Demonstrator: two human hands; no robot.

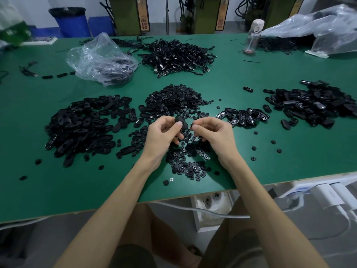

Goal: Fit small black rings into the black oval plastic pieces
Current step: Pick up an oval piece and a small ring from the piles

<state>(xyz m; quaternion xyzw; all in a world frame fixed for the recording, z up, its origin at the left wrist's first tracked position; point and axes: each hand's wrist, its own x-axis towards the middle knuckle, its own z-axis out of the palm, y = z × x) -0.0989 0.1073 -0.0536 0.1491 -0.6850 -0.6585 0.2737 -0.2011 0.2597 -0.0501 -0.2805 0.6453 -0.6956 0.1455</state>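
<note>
Green laminate covers the worktable (289, 151), and its pale front edge runs just under the forearms, with white cables and a power strip (211, 202) hanging below it. Nearest that edge lies a loose scatter of small black rings (188, 167), so any sweep of a wrist toward the body could push some off.

Above the scatter both hands meet. The left hand (164, 132) pinches a black oval plastic piece (181, 122) between thumb and fingers, lifted clear of the table. The right hand (212, 132) pinches a small black ring (193, 125) at its fingertips, just beside the oval's right end; whether the two touch cannot be told. The ring looks not yet seated, so this piece seems to be mid-fit.

To the left a big heap of black ovals (83, 126) waits, apparently unfitted. To the right a small cluster of ovals lying open side up (243, 117) and a larger pile beyond it (316, 107) may be finished work, though that is too small to confirm. Much seems left.

Behind the hands sits the main mound of rings (173, 99). Open green stays between the piles on both sides, giving room to reach.

Farther back lie a crumpled clear plastic bag (100, 59), a tangle of black cords (177, 55) and a clear drinking bottle (253, 35).
</note>
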